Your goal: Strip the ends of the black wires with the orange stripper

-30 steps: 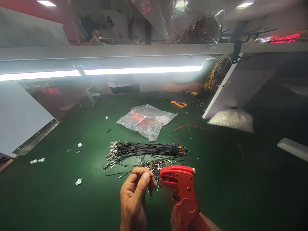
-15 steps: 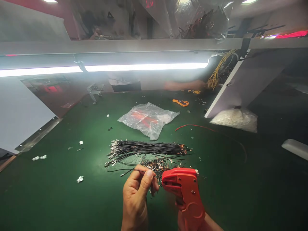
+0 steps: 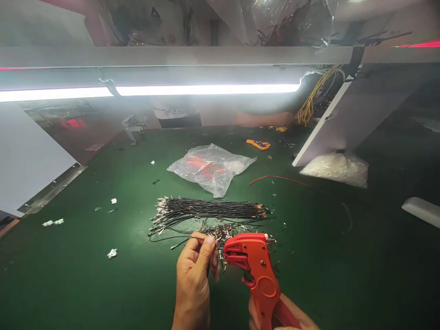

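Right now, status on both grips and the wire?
Left grip pinching black wire. Right grip around red tool. Wire scraps piled just beyond.

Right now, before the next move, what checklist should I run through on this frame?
Black wire held in left hand: ok, pinched.
Red wire stripper held in right hand: ok.
Red wire stripper apart from left hand: ok, narrow gap shows.
Green work surface just beyond the hands free of scraps: not ok, wire clippings piled there.
Black wire's held end bare: cannot tell.
Black wire bundle orderly: ok, mostly parallel.
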Demonstrator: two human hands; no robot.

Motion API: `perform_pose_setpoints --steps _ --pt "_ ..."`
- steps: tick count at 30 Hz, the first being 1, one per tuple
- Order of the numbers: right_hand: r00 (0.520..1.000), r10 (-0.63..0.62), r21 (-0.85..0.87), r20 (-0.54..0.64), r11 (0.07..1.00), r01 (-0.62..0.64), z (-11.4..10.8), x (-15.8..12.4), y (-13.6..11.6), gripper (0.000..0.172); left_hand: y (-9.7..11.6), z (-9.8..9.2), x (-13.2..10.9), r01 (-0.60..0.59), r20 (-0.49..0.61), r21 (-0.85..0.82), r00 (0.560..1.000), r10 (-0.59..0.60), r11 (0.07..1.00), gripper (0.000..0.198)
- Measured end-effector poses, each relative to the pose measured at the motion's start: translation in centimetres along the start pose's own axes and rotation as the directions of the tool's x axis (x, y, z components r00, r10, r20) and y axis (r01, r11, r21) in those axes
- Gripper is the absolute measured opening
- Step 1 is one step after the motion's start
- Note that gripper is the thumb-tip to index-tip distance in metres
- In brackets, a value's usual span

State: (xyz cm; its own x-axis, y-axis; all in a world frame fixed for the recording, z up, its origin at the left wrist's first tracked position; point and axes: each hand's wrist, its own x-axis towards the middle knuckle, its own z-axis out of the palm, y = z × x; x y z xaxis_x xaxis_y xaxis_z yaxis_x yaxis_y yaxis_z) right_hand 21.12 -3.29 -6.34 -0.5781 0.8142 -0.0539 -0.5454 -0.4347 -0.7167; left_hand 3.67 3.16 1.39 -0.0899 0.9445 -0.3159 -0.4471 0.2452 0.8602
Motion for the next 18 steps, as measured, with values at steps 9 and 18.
perform_pose_setpoints --steps 9,18 --pt "0.999 0.037 0.069 -0.032 0.997 -0.035 0.38 -0.13 0.39 0.031 -0.16 0.13 0.23 -0.084 -0.061 0.009 0.995 0.085 0.996 0.045" --pt "1.0 -0.001 0.022 0.012 1.0 0.001 0.67 0.25 0.1 0.029 0.17 0.27 -0.18 -0.028 -0.07 -0.002 0.997 0.028 1.0 0.048"
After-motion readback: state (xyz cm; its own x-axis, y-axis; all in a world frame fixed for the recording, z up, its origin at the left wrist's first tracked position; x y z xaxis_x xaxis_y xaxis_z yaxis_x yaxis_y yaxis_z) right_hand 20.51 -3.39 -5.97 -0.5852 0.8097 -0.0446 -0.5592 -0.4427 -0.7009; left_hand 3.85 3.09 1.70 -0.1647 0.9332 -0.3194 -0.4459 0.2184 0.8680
